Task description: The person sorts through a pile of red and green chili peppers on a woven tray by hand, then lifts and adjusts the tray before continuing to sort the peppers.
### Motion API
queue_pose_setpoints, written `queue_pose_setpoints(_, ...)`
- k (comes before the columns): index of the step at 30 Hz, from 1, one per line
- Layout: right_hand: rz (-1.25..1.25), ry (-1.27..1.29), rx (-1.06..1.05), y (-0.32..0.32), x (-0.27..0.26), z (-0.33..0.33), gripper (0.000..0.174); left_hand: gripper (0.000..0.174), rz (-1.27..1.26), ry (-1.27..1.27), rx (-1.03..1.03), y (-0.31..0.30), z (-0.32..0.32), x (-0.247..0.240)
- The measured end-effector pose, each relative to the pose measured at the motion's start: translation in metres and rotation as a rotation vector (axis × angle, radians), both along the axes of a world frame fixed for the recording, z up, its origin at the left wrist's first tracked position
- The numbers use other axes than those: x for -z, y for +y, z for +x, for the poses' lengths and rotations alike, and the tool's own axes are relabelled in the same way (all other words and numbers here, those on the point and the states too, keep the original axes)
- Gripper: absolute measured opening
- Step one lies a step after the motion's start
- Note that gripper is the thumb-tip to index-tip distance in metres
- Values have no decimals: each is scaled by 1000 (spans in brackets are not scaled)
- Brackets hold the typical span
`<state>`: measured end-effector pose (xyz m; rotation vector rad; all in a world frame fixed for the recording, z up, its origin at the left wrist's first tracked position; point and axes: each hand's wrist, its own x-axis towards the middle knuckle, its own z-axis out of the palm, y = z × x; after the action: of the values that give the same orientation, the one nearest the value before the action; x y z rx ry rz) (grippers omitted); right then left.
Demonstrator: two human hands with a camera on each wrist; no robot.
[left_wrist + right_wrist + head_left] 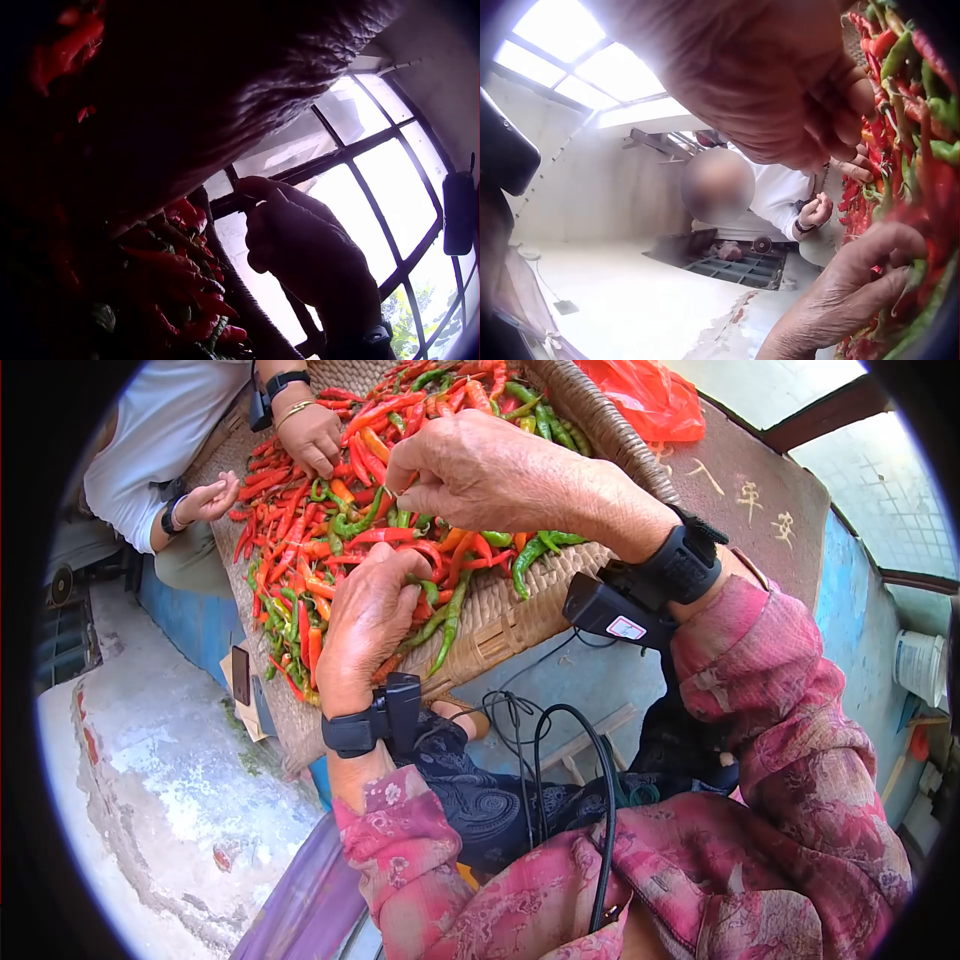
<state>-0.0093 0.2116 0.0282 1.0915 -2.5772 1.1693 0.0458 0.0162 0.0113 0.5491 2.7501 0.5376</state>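
In the head view my left hand [372,615] lies low on a heap of red and green chili peppers [290,545]. The right wrist view shows its thumb and index finger pinching a green chili pepper [910,286]. Over the heap is my right hand [485,470], fingers loosely bent. Nothing shows between those fingers in the left wrist view, where the right hand [304,244] stands dark against the window. Its fingertips partly overlap the peppers in the head view. The peppers lie on a woven tray [510,625] with a thick rim.
Across the tray another person reaches one hand [312,438] into the peppers and holds the other hand [207,500] palm up beside it. A red plastic bag [645,400] lies behind the rim. Black cables [590,760] hang near my lap. A white bucket [920,665] stands far right.
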Motion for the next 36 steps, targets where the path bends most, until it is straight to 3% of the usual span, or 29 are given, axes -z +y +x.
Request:
queue_pose_setpoints(1,20,-6,7,-1,-1,1,15,16,-1,0,-2,-1,-1,2)
queue_pose_setpoints(3,41,7,12,-3,-1,2,14,13,395,25,-66,1,-5,3)
queue_pose_setpoints(4,65,18,19,-4,0,3,14,13,394,25,-66,3,-5,-3)
queue_pose_setpoints(6,63,-31,6,-7,3,6,17,13,867,-316,-365,6,-4,-18)
queue_pose_setpoints(16,70,-220,-45,-16,0,6,26,23,968,-336,-421,10,-3,-15)
queue_pose_setpoints(22,-117,-185,-121,-15,0,7,25,23,889,-277,-414,6,-5,-11)
queue_pose_setpoints(29,18,-12,70,-6,-1,-3,21,19,860,-223,-451,3,-4,1)
queue_pose_setpoints(31,-92,-9,196,-2,-5,-11,24,19,449,-54,-325,-5,-5,10)
queue_pose_setpoints(32,-216,50,258,-1,0,-15,24,19,446,-50,-327,-7,-4,13)
queue_pose_setpoints(34,-247,153,276,-1,-2,-19,21,22,97,-186,-220,0,1,7)
queue_pose_setpoints(36,-336,4,259,4,-6,-17,34,27,63,-171,-193,2,3,5)
